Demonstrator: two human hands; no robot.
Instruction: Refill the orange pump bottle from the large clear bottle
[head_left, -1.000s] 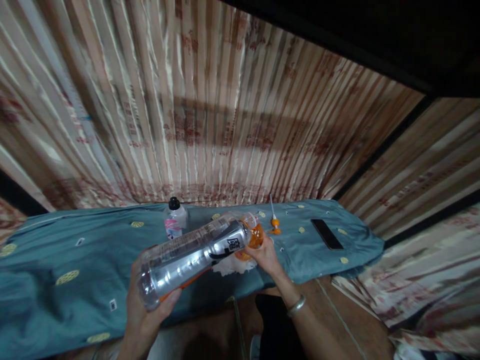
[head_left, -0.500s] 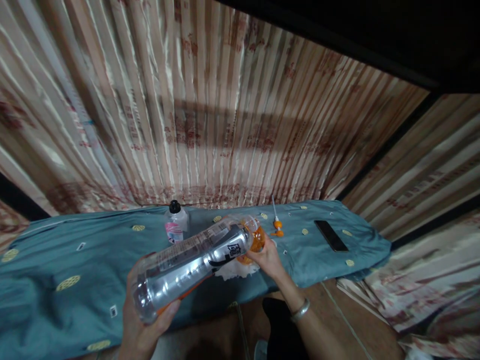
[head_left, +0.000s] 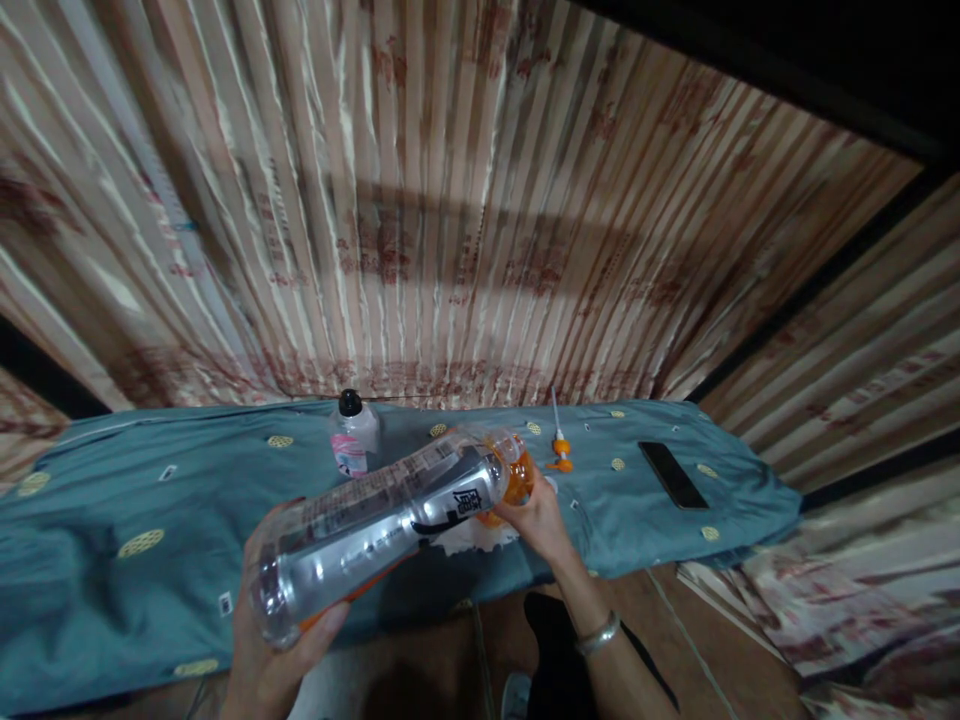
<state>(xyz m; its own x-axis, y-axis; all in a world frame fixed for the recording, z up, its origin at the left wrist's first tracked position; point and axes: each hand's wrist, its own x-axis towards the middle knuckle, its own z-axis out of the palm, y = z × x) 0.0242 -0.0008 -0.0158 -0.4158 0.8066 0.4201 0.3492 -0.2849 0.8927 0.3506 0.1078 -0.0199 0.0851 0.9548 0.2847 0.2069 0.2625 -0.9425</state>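
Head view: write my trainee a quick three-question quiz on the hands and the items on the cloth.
1. Which hand supports the base end of the large clear bottle?
2. True or false: the pink-labelled bottle has a white cap.
3. Which lies farthest right on the cloth? a) orange pump b) phone

Key: 1 left hand; 2 false, the pink-labelled bottle has a black cap; 3 b.

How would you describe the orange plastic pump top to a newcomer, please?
Start at the teal patterned cloth below the striped beige curtain, and find the bare right hand gripping a see-through orange bottle. Beyond that hand, left of the flat black phone, lies the orange plastic pump top; unlike its neighbours, it has a thin pale tube pointing toward the curtain.
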